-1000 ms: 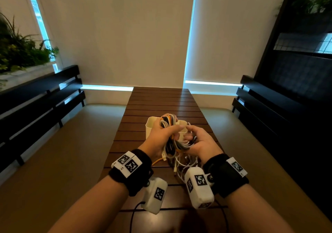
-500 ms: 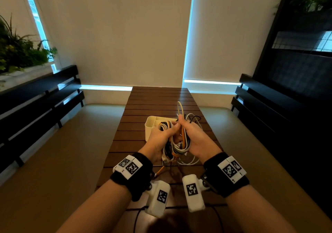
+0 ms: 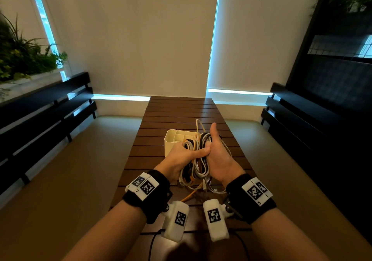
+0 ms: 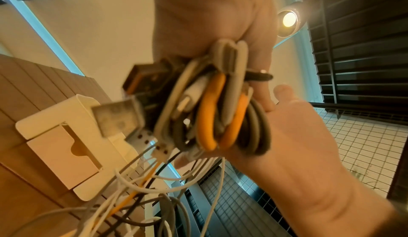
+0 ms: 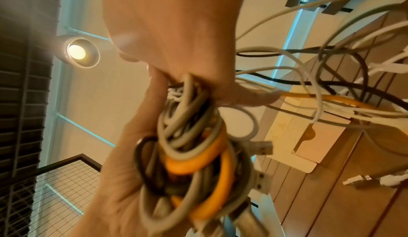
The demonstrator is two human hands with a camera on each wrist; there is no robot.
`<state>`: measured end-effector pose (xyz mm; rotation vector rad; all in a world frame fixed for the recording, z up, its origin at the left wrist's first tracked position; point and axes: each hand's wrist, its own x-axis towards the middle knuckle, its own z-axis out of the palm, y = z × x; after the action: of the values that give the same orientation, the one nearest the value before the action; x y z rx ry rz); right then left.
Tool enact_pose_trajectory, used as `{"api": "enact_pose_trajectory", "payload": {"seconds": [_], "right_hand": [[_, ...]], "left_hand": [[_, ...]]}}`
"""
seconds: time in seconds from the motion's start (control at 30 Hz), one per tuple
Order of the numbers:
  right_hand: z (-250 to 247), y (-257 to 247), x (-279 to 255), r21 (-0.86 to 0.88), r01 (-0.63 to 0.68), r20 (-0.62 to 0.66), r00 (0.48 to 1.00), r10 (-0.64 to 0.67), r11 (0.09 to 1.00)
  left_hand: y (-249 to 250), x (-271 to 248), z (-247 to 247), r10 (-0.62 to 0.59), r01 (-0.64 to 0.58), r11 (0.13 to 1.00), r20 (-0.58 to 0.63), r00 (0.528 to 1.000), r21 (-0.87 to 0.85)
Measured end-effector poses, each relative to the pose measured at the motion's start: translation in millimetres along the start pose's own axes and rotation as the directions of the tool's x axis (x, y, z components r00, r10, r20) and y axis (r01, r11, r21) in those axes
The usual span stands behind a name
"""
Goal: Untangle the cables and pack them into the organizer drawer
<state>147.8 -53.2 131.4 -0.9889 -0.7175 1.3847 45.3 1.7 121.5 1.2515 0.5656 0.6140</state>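
Observation:
A tangle of white, grey, black and orange cables is held over the slatted table, just in front of the white organizer drawer. My left hand grips the bundle from the left, thumb laid across it. My right hand holds it from the right with the thumb pointing up and a fingertip curled under. The left wrist view shows the looped cables between my left hand and right palm, with USB plugs sticking out. Loose ends hang toward the organizer in the right wrist view.
The brown wooden table runs away from me to the wall. Dark benches stand on the left and right. An orange cable end trails onto the table below the hands.
The bundle has been gathered upright between both hands. My right hand, which was lifting a white loop, now lies along the bundle with its thumb up. My left thumb has crossed over the cables.

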Motion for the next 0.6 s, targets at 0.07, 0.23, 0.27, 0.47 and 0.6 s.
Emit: {"api": "enact_pose_trajectory", "payload": {"seconds": [0.07,0.23,0.27,0.47,0.6], "right_hand": [[-6.1,-1.9,-1.5,-0.074,-0.021,0.053,0.998,0.025,0.997],[-9.7,-18.8,-4.4,-0.248,-0.1,0.025,0.994,0.109,0.964],[-9.4,-24.6,-4.4,-0.302,-0.118,-0.03,0.993,0.115,0.946],[-13.8,-63.1,-25.3,-0.939,-0.127,-0.214,0.943,-0.254,0.32],[-8.1,-63.7,-23.1,-0.928,0.34,0.277,0.903,-0.33,0.152]], "left_hand": [[1.3,0.4,-3.4,-0.005,0.005,1.0,0.011,1.0,0.029],[4.0,2.7,-6.0,0.018,-0.019,0.985,0.007,1.0,0.17],[3.3,2.9,-5.7,0.018,-0.02,0.984,0.014,1.0,0.178],[3.8,2.2,-16.1,-0.017,0.0,0.961,0.059,0.998,0.276],[11.9,-2.5,-6.8,-0.027,-0.028,0.941,0.156,0.987,0.337]]}}
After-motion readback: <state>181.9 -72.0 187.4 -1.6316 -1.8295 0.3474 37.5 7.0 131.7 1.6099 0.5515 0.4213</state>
